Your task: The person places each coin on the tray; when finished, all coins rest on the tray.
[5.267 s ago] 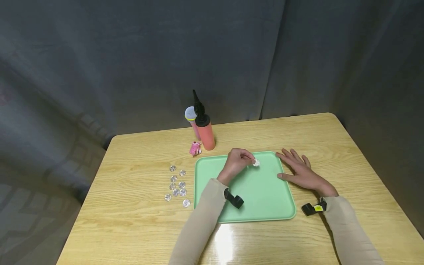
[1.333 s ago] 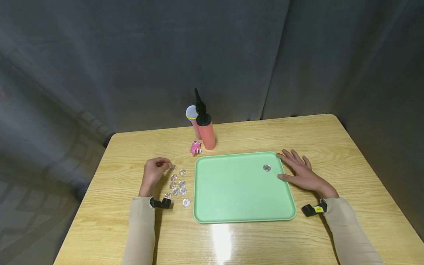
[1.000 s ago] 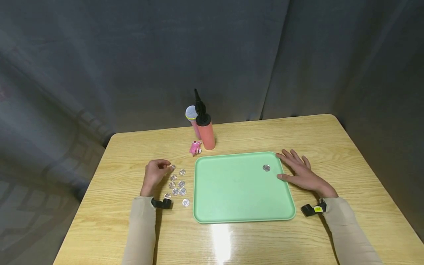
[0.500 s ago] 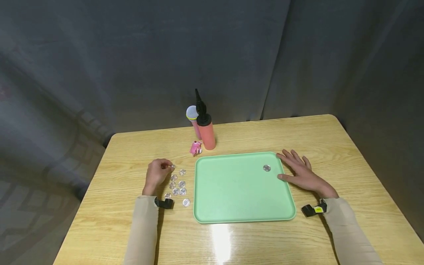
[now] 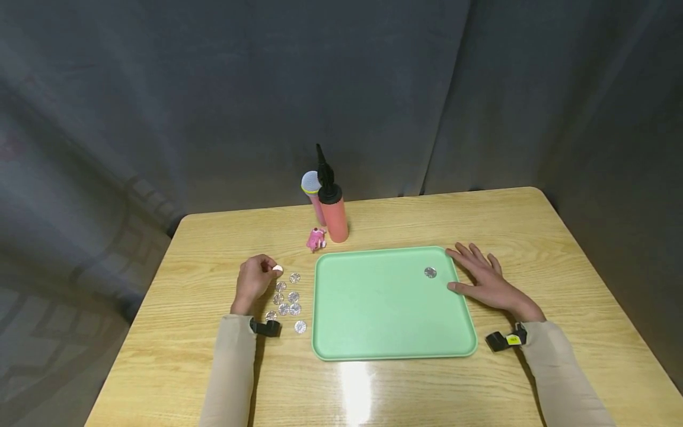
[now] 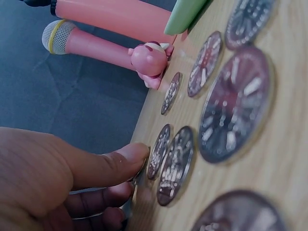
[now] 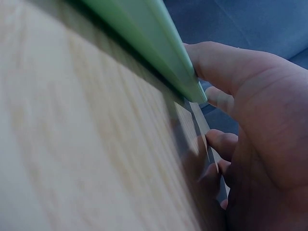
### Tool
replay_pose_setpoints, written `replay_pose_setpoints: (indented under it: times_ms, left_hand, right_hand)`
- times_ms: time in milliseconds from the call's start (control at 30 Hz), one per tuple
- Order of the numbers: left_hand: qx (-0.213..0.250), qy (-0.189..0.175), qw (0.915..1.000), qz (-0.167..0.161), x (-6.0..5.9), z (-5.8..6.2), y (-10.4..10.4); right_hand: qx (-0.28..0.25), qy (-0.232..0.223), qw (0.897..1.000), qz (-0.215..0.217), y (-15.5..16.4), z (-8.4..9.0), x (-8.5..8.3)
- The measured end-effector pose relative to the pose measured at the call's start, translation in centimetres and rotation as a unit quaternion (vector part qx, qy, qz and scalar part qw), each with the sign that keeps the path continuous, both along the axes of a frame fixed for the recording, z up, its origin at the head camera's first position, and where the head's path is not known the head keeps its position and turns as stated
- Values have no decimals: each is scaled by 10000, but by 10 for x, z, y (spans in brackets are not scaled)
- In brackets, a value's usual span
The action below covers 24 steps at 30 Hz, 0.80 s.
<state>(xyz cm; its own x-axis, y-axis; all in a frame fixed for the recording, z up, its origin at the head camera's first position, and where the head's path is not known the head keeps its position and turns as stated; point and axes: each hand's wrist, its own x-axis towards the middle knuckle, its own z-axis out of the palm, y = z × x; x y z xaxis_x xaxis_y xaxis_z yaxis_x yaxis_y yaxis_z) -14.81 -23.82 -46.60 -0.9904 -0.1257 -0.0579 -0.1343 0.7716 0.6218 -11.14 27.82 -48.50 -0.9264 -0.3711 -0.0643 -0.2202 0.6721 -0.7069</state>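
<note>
Our left hand [image 5: 254, 280] has its thumb and fingers curled together on one small silver disc [image 5: 277, 268], lifted at the far end of the cluster of discs [image 5: 288, 302] lying on the bench [image 5: 405, 219] just left of the green tray [image 5: 341, 332]. Our right hand [image 5: 482, 279] lies flat with fingers spread, thumb against the tray's right rim; one disc in the tray [image 5: 430, 272] sits near its far right corner. We judge the pinch slight: the disc is thin and smooth, so it could slip and roll off among the others. The left wrist view shows the thumb [image 6: 122, 159] just beside neighbouring discs, so a careless lift could scatter them. If the flat hand eases, the tray may slide.
</note>
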Motion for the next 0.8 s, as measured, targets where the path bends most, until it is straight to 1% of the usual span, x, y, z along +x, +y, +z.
replay_pose_setpoints:
  times_ms: [167, 267, 600, 800]
  left_hand:
    - [295, 73, 9994, 143, 0, 1, 2]
    - [457, 128, 9987, 169, 1, 1, 2]
    - [628, 202, 9978, -14, 1, 2, -4]
    - [624, 424, 9971, -135, 2, 2, -6]
  right_hand:
    - [-40, -3, 10000, 0, 0, 1, 0]
    - [-37, -17, 10000, -5, 0, 1, 0]
    - [-49, -40, 10000, -25, 1, 0, 0]
    - [-57, -41, 10000, -20, 1, -1, 0]
